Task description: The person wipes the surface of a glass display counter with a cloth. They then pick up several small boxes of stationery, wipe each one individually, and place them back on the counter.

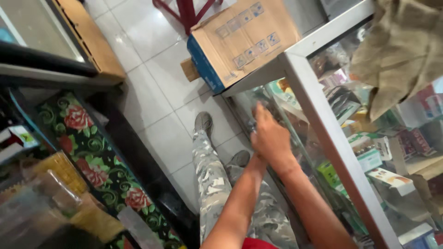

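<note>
Both hands overlap flat on the smooth glass cabinet door, grip hidden; cannot tell

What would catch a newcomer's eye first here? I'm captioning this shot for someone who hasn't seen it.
Both hands meet at centre, pressed to the side glass of a metal-framed display case. A cardboard box sits on the white tiled floor at the case's corner above them, and a rose-patterned mat lies at left.
</note>
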